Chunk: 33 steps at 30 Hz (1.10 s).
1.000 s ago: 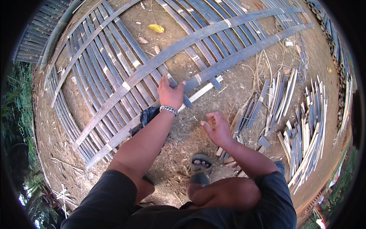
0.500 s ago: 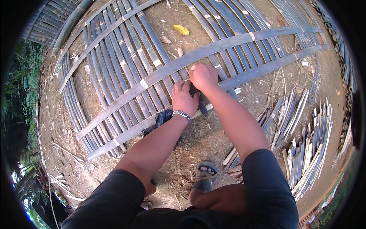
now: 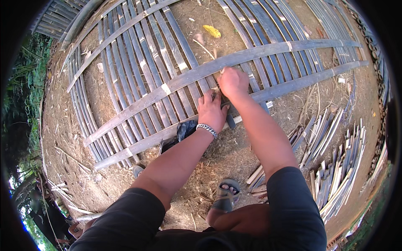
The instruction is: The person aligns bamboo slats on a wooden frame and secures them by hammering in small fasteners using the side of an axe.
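Note:
A panel of split bamboo slats [image 3: 144,69] spreads across the ground ahead of me, crossed by long curved bamboo rails [image 3: 190,75]. My left hand [image 3: 211,113] is at the near edge of the panel, its fingers bent over a bamboo slat between the two near rails. Just right of it, my right hand [image 3: 233,83] makes a fist close to the middle rail. What that fist holds is hidden. A short slat end [image 3: 230,121] pokes out below the near rail [image 3: 293,85]. Crumpled black plastic [image 3: 185,129] lies beside my left wrist.
Cut bamboo strips [image 3: 341,167] lie piled at the right, with another loose bundle [image 3: 320,134] nearer. My sandalled foot [image 3: 226,194] stands below the panel. A yellow leaf [image 3: 212,31] rests on the dirt. Green plants [image 3: 27,79] border the left side.
The view has shifted, so the panel appears farther right. My right hand has drawn slightly away from my left, and the left fingers show more spread over the slat.

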Motion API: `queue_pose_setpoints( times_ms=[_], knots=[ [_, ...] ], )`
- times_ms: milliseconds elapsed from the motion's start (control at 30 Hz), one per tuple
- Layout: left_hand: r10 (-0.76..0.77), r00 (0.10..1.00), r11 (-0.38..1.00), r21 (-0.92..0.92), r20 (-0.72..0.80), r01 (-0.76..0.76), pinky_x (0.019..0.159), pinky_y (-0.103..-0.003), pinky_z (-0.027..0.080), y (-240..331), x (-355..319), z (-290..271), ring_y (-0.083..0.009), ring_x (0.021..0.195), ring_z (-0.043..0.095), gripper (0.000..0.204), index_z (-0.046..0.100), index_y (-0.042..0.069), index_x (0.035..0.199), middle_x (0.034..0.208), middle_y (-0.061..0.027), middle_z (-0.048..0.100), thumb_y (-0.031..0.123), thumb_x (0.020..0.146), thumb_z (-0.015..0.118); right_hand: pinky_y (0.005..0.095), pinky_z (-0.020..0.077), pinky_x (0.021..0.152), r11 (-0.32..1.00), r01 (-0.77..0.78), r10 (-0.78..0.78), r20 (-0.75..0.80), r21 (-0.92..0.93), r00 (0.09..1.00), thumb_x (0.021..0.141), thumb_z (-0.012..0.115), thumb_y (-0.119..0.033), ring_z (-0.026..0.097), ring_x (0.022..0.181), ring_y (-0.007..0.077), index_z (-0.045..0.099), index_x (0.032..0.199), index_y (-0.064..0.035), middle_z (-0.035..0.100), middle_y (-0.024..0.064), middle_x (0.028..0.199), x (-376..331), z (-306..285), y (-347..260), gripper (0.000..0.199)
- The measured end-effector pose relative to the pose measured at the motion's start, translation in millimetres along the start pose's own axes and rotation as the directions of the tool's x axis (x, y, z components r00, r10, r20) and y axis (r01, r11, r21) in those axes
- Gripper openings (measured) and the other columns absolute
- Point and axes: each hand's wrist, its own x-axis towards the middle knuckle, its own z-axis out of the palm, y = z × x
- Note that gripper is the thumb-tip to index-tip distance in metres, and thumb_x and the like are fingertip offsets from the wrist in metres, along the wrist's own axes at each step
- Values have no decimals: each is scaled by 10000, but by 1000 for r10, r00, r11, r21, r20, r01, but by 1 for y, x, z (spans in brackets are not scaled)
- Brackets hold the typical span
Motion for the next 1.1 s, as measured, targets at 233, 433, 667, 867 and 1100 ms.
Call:
queue_pose_setpoints(
  times_ms=[233,433,667,867,1100],
  knots=[
    [-6,1000,1000,10,8,6,1062,-460,430,-1,-1,1,-385,1191,496,551,598,7,1371,1419,-168,471,272,907,733,450,577,890,987,80,-54,185,-136,981,882,689,-192,726,1006,336,761,968,-53,752,164,1035,-14,-64,39,179],
    [-9,1000,1000,-1,13,9,1062,-455,432,3,1,2,-378,1198,492,555,599,15,1375,1415,-149,475,272,904,739,475,558,892,961,105,-10,347,-256,938,857,702,-178,697,987,373,734,931,-16,722,195,979,-67,-152,105,181],
    [-215,973,975,-30,82,218,1115,-520,372,26,1,-3,-389,1347,401,677,544,27,1438,1501,-145,418,292,859,771,527,530,809,828,-424,428,-73,-367,901,847,702,-235,677,891,433,719,900,0,710,242,944,-167,-230,298,241],
    [-207,959,978,14,195,208,1161,-565,295,22,-2,-3,-401,1448,308,776,476,26,1502,1665,-153,263,350,855,758,479,559,812,781,-590,594,-52,-202,803,853,792,-427,707,936,405,753,1057,-39,733,229,986,-186,-175,267,440],
    [-312,936,941,-83,165,328,1164,-541,310,40,3,0,-396,1468,323,834,402,-35,1530,1645,-208,303,346,862,725,445,570,769,972,-112,120,-28,209,992,889,776,-275,715,839,338,747,1026,-57,732,153,981,-187,-90,163,259]
  ],
)
